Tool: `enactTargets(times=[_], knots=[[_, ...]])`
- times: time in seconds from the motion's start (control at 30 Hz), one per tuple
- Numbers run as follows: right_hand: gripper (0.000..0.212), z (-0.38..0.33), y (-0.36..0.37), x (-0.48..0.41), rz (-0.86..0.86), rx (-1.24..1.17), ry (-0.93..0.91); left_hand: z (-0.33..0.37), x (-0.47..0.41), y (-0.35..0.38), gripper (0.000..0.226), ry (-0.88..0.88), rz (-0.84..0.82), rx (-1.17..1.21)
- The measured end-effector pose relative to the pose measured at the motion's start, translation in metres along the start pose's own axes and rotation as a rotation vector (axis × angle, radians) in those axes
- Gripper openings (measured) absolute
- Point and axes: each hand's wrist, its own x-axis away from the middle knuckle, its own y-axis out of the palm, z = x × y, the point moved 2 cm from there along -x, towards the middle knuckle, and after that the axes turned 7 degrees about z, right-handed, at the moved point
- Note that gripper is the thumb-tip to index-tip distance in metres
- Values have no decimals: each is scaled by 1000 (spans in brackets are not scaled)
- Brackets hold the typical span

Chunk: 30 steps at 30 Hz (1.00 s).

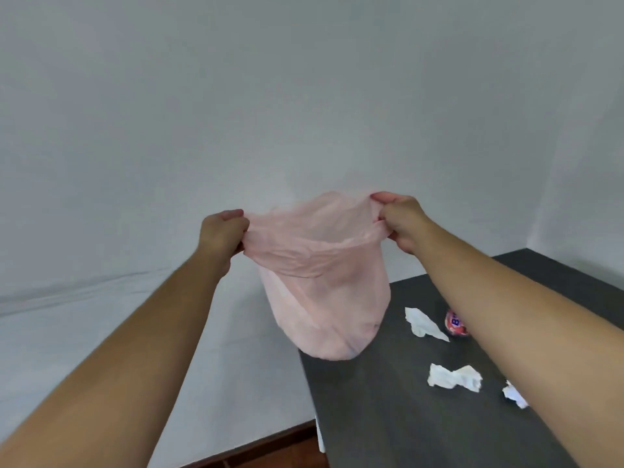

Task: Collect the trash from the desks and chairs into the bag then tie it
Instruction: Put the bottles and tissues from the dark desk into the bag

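Note:
A thin pink plastic bag (320, 285) hangs in the air with its mouth stretched wide. My left hand (221, 233) grips the left rim and my right hand (401, 219) grips the right rim. The bag's bottom hovers over the near-left corner of a dark grey desk (388, 417). On the desk lie crumpled white tissues (454, 376), a flatter white tissue (423, 322), another white scrap (513, 396) partly hidden by my right forearm, and a red-and-pink wrapper (456, 324) half hidden behind that arm.
A pale grey wall (304, 96) fills the background behind the bag. A strip of reddish-brown floor (270, 450) shows below the desk's left edge. The desk runs off to the right and toward me.

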Motion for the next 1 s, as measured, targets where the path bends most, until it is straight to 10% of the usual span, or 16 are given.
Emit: enactTargets(times=[0.8, 1.0], knots=[[61, 156, -8, -110, 239, 346, 125, -180, -88, 116, 52, -17, -380, -534], [36, 157, -21, -108, 328, 374, 124, -156, -85, 124, 31, 340, -200, -920]])
